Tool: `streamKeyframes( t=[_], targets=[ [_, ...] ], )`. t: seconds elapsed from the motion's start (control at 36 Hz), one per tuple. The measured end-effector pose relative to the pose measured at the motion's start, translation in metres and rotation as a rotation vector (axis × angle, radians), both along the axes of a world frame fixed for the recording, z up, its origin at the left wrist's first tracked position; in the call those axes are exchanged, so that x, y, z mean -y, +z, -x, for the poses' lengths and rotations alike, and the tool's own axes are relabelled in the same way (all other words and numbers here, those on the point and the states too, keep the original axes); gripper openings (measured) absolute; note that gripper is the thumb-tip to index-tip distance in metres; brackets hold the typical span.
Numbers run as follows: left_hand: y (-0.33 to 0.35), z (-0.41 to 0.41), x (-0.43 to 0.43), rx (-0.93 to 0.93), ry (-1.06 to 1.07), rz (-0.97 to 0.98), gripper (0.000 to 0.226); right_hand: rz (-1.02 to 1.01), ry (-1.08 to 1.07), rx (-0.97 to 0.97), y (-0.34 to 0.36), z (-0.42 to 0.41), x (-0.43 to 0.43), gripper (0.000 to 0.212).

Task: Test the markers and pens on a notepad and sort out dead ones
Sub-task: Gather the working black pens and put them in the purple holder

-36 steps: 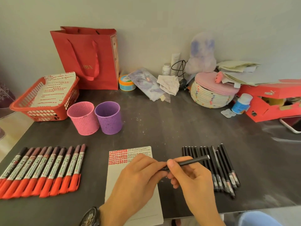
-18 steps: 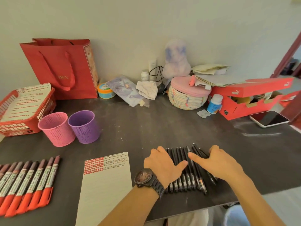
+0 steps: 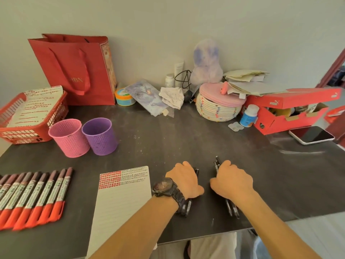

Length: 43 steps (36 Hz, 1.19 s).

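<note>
The dark table (image 3: pixel 186 139) is carrying a lined notepad (image 3: pixel 119 199) at its near edge, with a row of red markers (image 3: pixel 33 195) lying side by side to the left of the notepad and black pens (image 3: pixel 232 209) lying in two bunches to its right. Behind the notepad, a pink cup (image 3: pixel 70 140) and a purple cup (image 3: pixel 99 136) are standing upright side by side, and a red basket (image 3: pixel 11 131) is sitting behind the notepad and well to its left. Far behind the notepad, a red bag (image 3: pixel 78 70), a woven basket (image 3: pixel 217 107), a blue bottle (image 3: pixel 249 115) and a red shoebox (image 3: pixel 291 113) are sitting towards the wall, and a phone (image 3: pixel 310 134) is lying far to the notepad's right.
</note>
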<state>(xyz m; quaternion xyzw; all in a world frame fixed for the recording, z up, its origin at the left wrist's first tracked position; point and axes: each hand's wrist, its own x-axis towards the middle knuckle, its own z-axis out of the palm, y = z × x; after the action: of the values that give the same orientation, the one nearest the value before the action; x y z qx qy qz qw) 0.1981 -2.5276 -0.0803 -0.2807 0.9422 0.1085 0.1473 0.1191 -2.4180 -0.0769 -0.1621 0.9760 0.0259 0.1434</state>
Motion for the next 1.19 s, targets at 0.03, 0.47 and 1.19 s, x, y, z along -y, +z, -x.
streamKeyframes(
  t=[0.03, 0.47, 1.19],
  targets=[
    [-0.001, 0.000, -0.005, 0.000, -0.019, 0.049, 0.057, 0.011, -0.003, -0.012, -0.002, -0.002, 0.000, 0.043],
    [0.073, -0.070, 0.183, -1.375, 0.500, -0.894, 0.008, 1.682, -0.259, 0.852, 0.058, -0.020, 0.128, 0.021],
    [0.065, -0.080, 0.290, -1.349, 0.633, -0.809, 0.020, 1.647, 0.119, 0.574, 0.051, -0.067, 0.345, 0.013]
  ],
)
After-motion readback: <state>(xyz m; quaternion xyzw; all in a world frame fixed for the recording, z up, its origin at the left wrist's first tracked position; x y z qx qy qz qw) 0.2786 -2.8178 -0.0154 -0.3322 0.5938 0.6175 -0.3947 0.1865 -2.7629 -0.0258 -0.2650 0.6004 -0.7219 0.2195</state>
